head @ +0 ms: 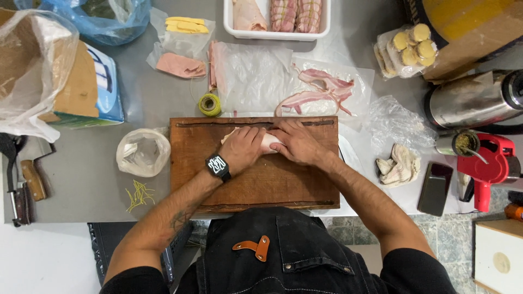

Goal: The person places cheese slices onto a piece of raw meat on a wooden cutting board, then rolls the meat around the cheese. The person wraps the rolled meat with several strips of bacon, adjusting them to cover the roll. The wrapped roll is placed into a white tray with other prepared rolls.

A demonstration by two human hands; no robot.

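Observation:
Both my hands press down on a pale roll of raw meat [268, 142] lying at the far part of a wooden cutting board [256, 182]. My left hand [243, 147], with a black watch on its wrist, covers the roll's left half. Over the right half lies my right hand [297, 142], fingers curled on top. Only a small strip of the meat shows between the hands and at the left end. A spool of green twine [209, 104] sits just beyond the board's far left corner.
Bacon strips [318, 90] on plastic wrap lie beyond the board. A white tray [275, 34] holds rolled meat. Ham slices [181, 65] and cheese slices [186, 24] are at far left, knives [24, 188] at the left edge, a steel thermos [474, 100], phone [435, 188] and cloth [399, 163] on the right.

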